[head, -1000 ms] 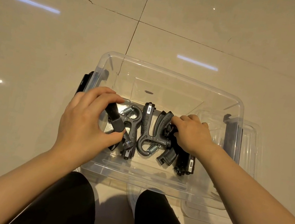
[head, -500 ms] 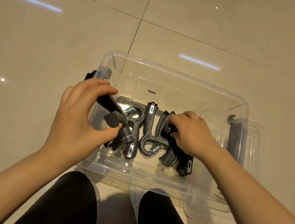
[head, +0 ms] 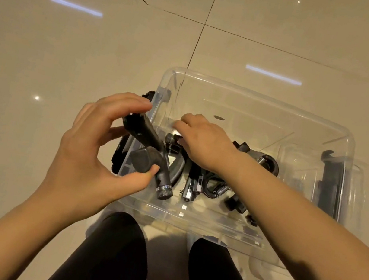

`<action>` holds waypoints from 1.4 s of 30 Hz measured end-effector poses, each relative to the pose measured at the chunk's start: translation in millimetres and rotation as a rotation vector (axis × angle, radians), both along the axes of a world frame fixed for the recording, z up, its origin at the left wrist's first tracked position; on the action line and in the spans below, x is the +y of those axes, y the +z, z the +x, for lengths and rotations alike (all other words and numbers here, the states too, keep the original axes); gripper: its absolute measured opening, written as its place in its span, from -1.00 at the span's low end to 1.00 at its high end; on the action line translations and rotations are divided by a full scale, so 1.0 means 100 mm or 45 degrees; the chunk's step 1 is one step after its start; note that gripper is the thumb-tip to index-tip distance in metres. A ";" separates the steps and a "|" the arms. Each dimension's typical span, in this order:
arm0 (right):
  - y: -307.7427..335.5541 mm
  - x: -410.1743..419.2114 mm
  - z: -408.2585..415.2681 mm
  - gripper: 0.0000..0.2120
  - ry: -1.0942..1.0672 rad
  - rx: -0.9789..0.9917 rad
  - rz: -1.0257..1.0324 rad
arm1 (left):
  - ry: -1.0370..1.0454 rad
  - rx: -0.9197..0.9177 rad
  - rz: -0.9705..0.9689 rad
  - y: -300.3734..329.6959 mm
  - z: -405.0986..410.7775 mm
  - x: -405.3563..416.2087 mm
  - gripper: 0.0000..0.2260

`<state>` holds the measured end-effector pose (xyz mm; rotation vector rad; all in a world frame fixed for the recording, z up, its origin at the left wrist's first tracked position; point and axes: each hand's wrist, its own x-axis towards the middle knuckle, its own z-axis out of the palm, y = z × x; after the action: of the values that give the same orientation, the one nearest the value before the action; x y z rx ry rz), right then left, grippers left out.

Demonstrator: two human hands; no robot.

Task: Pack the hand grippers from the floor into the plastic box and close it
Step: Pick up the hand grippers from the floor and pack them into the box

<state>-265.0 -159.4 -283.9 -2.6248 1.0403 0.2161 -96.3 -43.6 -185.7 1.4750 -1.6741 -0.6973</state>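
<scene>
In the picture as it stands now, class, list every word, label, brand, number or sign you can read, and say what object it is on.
No text can be read anywhere.
Small pale panel on a hand gripper in the plastic box: a light patch only, too small and blurred to read.
Hand gripper held by the left hand: plain black, no legible marking.
Black latches on the box: no visible lettering.

The floor under me is glossy beige tile, its dark grout lines crossing at about twelve o'clock, with a small crack beside one line at eleven. Strip lights reflect off it. The clear plastic box sits directly on it in front of my knees, and a clear lid lies at three o'clock, tucked against the box's right side.
</scene>
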 end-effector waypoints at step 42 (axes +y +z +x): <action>0.82 0.39 -1.09 -0.57 -1.240 -0.632 0.619 | -0.131 -0.253 -0.107 -0.41 -0.77 -0.13 -0.42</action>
<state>-374.1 -120.0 -201.9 -1.4121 1.6432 -0.3438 -173.4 -57.0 -226.5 1.4453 -1.9174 -0.5419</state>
